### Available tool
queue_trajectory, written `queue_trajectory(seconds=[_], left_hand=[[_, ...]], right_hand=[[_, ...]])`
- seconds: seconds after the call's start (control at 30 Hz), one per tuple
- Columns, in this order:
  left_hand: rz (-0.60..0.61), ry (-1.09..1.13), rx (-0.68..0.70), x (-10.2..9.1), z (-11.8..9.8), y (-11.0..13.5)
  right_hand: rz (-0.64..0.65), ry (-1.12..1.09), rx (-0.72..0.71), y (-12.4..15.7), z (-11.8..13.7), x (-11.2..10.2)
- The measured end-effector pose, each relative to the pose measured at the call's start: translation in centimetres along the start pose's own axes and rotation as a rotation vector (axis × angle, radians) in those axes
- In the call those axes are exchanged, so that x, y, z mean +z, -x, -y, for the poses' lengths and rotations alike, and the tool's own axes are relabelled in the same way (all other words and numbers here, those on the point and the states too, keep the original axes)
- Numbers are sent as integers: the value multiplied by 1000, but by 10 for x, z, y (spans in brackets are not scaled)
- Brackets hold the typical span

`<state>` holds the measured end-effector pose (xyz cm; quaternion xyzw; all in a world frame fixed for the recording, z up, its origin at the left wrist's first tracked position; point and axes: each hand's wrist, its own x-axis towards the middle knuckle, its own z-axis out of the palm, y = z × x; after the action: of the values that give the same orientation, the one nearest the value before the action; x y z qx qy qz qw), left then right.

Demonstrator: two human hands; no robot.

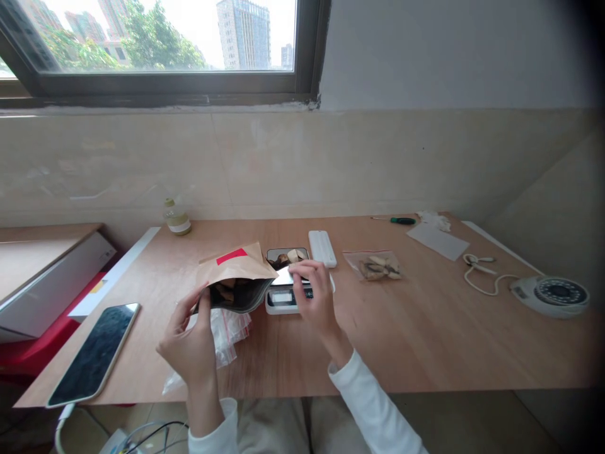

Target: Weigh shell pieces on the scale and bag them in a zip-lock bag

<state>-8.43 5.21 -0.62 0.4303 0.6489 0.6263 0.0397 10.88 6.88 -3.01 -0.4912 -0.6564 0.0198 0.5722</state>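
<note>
My left hand (191, 340) grips the lower edge of a brown paper pouch (236, 268) with a red label, held open on its side above the wooden table (425, 334); dark pieces show inside its mouth. My right hand (314, 296) reaches over a small digital scale (283, 299), fingers curled at a flat white piece on the scale's edge. Brown and pale pieces (289, 256) lie on the scale's tray behind the pouch. Under my left hand lies a heap of clear zip bags (227, 334).
A phone (94, 353) lies at the table's left front. A white remote-like bar (322, 248), a filled zip bag (377, 265), a screwdriver (401, 221), a paper sheet (437, 241), a cord and a round white camera (553, 294) lie to the right. A small bottle (176, 217) stands by the wall.
</note>
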Motion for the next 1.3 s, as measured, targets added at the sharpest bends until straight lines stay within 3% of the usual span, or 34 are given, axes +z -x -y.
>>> queue_trajectory(seconds=[0.03,0.1,0.2,0.33,0.57,0.7,0.93,1.1,1.3], left_hand=[[4,3,5,0,0,0],[14,6,19,0,1,1],[32,-1,37,-1,4,1],[64,-34,54,-7,5,0],[16,-20,92,-10,5,3],[-4,3,64,-7,4,5],[-42,-2,47,-6,5,4],[-62,-25,58,-4,9,2],[-58,-72,107,-3,-2,1]], right_hand=[[26,-86,-66,1,18,-2],[256,-187,-211,0,51,-2],[557,-48,-298,-5,83,9],[656,211,-164,-17,91,37],[847,234,-26,-42,87,72],[831,257,-15,-37,88,76],[637,122,29,-14,84,79],[575,64,142,-9,97,59],[410,-107,-12,1,97,28]])
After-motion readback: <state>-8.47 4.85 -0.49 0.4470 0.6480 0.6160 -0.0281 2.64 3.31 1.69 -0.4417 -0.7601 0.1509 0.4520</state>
